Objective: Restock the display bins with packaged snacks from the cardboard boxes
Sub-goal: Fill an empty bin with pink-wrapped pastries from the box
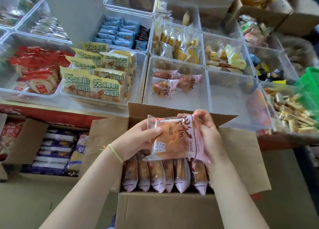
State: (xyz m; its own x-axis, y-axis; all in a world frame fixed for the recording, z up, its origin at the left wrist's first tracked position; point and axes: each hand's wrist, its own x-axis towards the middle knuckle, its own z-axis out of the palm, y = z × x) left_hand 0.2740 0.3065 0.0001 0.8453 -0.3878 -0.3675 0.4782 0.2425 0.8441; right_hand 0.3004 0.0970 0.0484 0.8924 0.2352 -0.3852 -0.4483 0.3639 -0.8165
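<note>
Glossy pink plastic wraps the bread packet (174,139); the box (172,209) is matt brown cardboard; the bin (176,99) is clear, smooth plastic.

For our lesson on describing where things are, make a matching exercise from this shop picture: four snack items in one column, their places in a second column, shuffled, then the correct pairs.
Column one:
1. pink bread packet
2. light blue packets
3. red rice cracker packs
4. green basket

Column two:
A. far right edge
B. clear bin at far left
C. held in both hands over the open cardboard box
D. clear bin behind the yellow-green packs

Pairs: 1-C, 2-D, 3-B, 4-A
</note>
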